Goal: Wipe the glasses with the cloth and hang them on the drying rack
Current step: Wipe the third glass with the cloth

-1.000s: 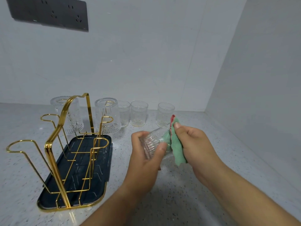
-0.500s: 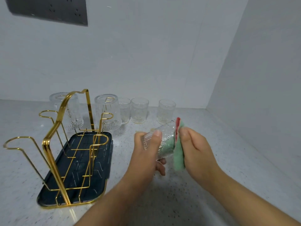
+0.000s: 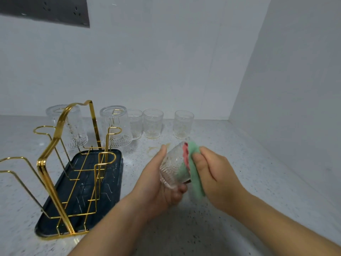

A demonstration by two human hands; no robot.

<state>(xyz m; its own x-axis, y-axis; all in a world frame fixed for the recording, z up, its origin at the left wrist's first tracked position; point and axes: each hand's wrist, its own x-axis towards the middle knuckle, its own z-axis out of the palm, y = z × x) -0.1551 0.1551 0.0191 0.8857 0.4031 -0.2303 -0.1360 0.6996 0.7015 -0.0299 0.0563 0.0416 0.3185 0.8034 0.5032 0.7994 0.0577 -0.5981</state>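
My left hand grips a clear ribbed glass held on its side above the counter, its mouth turned to the right. My right hand holds a green cloth with a red edge, pushed into and over the glass's mouth. To the left stands the gold wire drying rack on a dark tray. Two glasses hang upside down on its far pegs, one at the left and one at the right. Three upright glasses stand in a row by the back wall.
The speckled counter ends at a white back wall and a right side wall. A dark socket panel sits high on the back wall. The rack's near pegs carry nothing.
The left hand has turned the glass, its thumb now along the far side and fingers underneath. The cloth has shifted round the rim. The view has tilted slightly.
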